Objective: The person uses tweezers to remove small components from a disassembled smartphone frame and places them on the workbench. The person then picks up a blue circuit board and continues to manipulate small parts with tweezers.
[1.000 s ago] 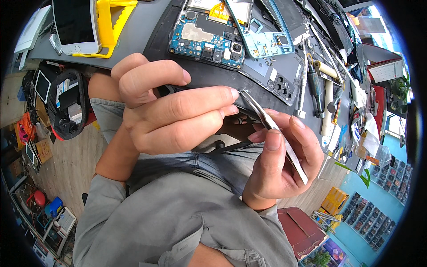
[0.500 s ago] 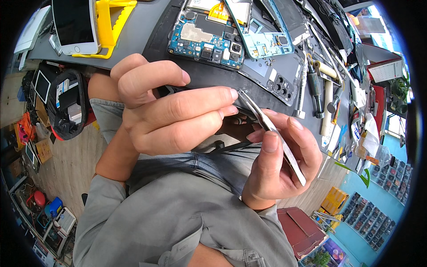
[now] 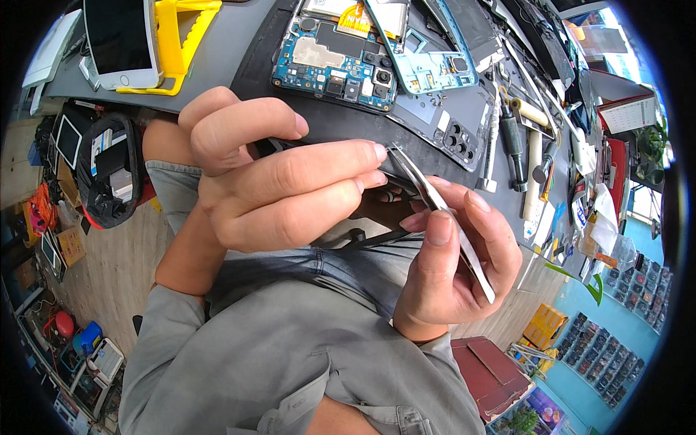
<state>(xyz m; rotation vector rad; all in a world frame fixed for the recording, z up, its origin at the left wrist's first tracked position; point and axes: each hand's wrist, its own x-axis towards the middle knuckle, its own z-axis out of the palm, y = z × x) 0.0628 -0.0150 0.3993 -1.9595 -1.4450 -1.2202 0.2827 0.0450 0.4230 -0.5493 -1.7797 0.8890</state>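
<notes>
My right hand (image 3: 464, 254) grips a pair of silver tweezers (image 3: 458, 230) between thumb and fingers. The tips point up and left, close to the fingertips of my left hand (image 3: 283, 170). The thumb and a finger of that hand are pinched together; whatever lies between them is too small to make out. Just beyond the hands, an opened smartphone (image 3: 319, 55) lies on the dark mat with its blue circuit board and camera modules bare. A light blue phone frame (image 3: 437, 73) leans beside it, and a grey back cover with camera rings (image 3: 455, 143) lies to its right.
A white-framed phone (image 3: 125, 43) rests against a yellow stand (image 3: 181, 45) at the far left. Screwdrivers (image 3: 513, 141) and other tools lie along the right of the bench. A black bag (image 3: 112, 170) with flat items stands below the bench on the left.
Both hands hold nearly the same pose. My right hand and the tweezers have shifted very slightly left.
</notes>
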